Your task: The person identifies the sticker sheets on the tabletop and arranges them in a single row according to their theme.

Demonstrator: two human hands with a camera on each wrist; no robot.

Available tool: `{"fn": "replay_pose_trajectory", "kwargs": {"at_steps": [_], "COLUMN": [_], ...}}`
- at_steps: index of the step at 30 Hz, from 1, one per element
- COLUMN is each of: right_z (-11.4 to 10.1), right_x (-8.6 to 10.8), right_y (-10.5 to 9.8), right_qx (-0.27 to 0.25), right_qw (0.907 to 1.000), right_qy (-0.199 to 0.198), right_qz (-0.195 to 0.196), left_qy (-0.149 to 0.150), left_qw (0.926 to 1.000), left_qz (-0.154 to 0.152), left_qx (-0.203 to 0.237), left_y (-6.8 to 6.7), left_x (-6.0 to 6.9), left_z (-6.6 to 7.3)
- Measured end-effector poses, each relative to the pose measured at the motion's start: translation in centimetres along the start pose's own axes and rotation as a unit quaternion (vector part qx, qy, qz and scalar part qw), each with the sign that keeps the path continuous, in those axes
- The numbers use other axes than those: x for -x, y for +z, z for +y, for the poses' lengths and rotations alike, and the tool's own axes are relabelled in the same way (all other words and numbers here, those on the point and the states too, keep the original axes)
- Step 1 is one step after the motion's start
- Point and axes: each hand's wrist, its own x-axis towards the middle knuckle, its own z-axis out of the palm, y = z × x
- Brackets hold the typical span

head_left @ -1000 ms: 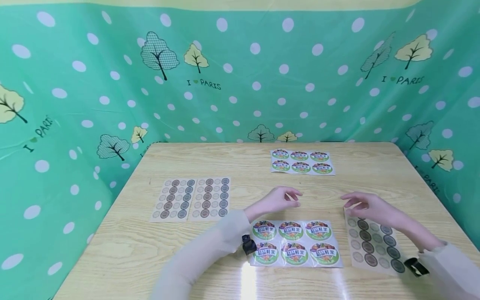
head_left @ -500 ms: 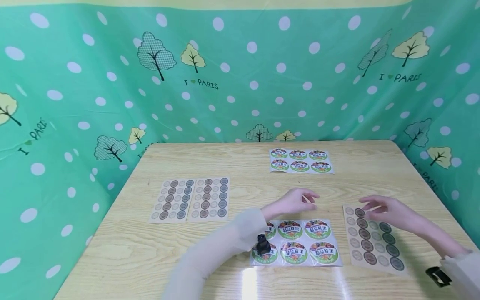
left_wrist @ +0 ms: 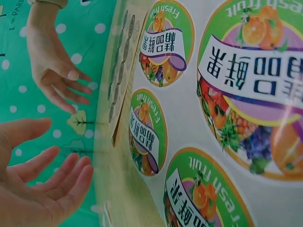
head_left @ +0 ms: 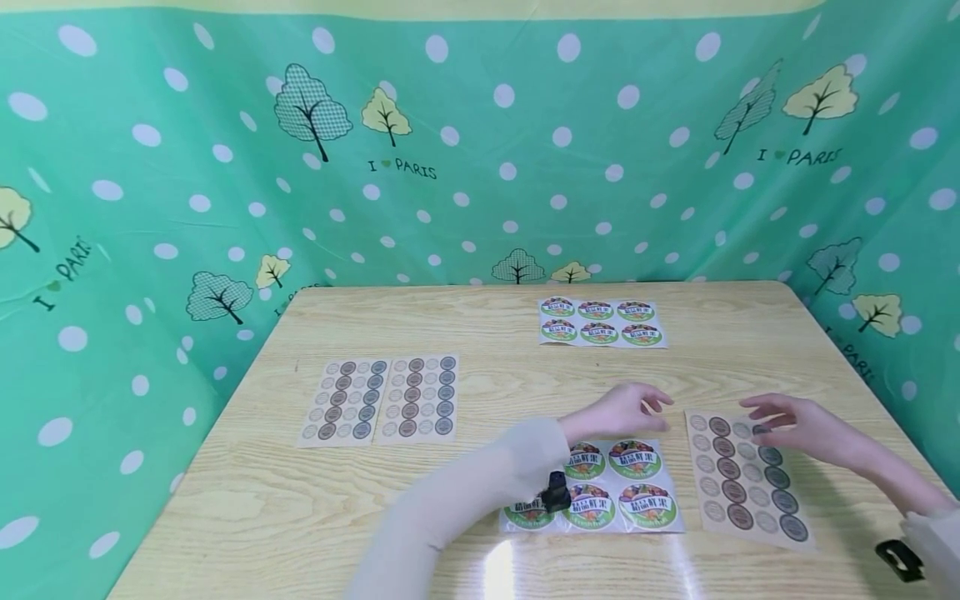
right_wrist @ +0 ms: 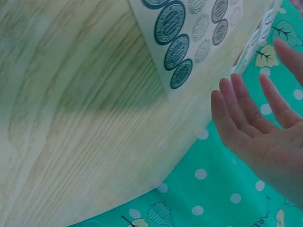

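Head view: left hand (head_left: 618, 410) and right hand (head_left: 810, 427), loosely curved, hold nothing; this seems a reaching step; taking the sticker sheet (head_left: 748, 482) at the right's eight o'clock needs a pinch.

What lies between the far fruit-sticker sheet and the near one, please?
In the head view, bare tabletop lies between the far sheet and the near sheet, with the left hand over its nearer part.

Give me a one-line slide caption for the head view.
A left hand and a right hand, both holding nothing, over a wooden table with five sticker sheets.
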Motion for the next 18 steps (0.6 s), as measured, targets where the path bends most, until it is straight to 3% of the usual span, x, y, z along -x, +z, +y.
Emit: {"fn": "replay_pose_trajectory", "kwargs": {"at_steps": [10, 18], "right_z": [1.4, 2.4], "right_x": [0.0, -0.1], "right_y": [-0.2, 0.0], "right_qx": [0.019, 0.029], "right_qw": [0.9998, 0.9996], "right_qy": [-0.002, 0.001], "right_qz": [0.004, 0.005], "left_qy": [-0.042, -0.046], "left_qw": [0.9984, 0.9983], "left_qz": [0.036, 0.036], "left_qx": [-0.009, 0.005], "left_y": [1.4, 2.1], "left_x": [-1.8, -3.0], "left_z": [0.3, 0.4]}}
